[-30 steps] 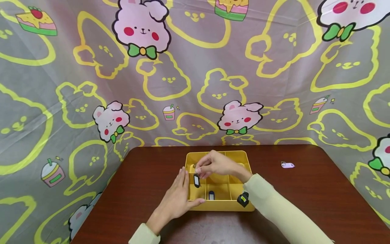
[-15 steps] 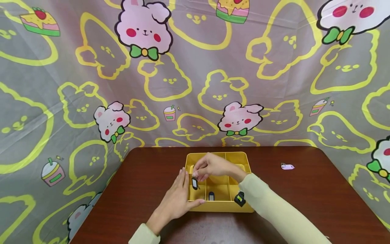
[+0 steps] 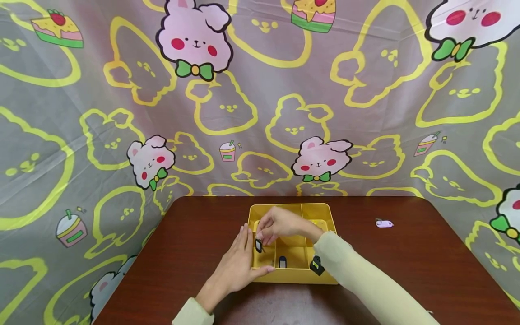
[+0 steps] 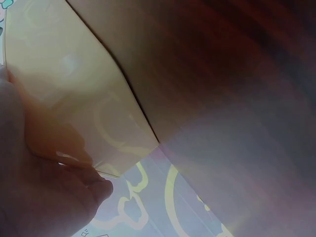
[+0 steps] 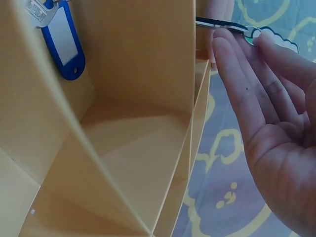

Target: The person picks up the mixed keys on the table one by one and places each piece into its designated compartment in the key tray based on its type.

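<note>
A yellow divided box (image 3: 298,276) stands on the table. My left hand (image 3: 234,257) rests along its left wall, fingers straight, with the thumb over the front edge; the left wrist view shows these fingers (image 4: 89,185) at the box wall (image 4: 69,94). Over the front left compartment, my right hand (image 3: 278,224) pinches a black-edged key tag (image 3: 258,246) by its metal ring (image 5: 253,34), between thumb and fingertips. The tag hangs down with a white label. In the front middle compartment lies a blue key tag (image 3: 282,262), with a metal key (image 5: 40,12) beside it in the right wrist view.
A pale pink key tag (image 3: 384,223) lies on the dark wooden table (image 3: 406,257), right of the box. A small black device (image 3: 317,265) is at the right wrist. A patterned curtain (image 3: 260,122) hangs behind and at both sides.
My right hand has moved slightly left and down, lowering the black key tag further into the front left compartment. The left hand has stayed on the box.
</note>
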The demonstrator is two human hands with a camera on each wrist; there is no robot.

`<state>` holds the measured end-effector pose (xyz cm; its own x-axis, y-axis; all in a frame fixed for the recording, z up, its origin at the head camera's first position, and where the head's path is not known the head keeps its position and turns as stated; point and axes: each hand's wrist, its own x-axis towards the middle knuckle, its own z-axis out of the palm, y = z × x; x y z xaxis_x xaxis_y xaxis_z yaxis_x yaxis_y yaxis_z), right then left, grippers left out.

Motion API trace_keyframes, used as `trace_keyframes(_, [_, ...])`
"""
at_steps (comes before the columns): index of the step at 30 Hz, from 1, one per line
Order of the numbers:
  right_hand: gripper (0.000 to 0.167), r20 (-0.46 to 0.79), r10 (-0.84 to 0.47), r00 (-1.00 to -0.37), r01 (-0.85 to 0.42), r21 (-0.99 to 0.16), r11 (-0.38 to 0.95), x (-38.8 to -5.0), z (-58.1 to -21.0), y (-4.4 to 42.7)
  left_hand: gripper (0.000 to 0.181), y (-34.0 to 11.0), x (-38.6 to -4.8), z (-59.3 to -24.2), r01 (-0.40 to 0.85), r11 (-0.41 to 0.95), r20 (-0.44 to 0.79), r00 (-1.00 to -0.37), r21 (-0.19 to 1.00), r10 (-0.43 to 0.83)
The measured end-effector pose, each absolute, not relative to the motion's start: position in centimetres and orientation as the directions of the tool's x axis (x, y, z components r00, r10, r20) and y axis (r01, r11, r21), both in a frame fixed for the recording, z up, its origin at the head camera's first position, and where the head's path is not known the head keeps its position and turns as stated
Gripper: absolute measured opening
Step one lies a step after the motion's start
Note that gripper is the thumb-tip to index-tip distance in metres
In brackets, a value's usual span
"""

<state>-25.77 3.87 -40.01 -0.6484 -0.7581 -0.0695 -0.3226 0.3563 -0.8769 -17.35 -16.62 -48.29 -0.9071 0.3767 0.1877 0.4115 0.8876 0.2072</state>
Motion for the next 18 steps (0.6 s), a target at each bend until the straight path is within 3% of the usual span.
trace_keyframes(18, [0.012, -0.067, -0.744, -0.665, -0.342, -0.858, 0.383, -25.37, -39.88, 3.92, 0.122, -16.62, -17.3, -48.23, 0.406, 0.888, 0.159, -0.912, 0.215, 0.378])
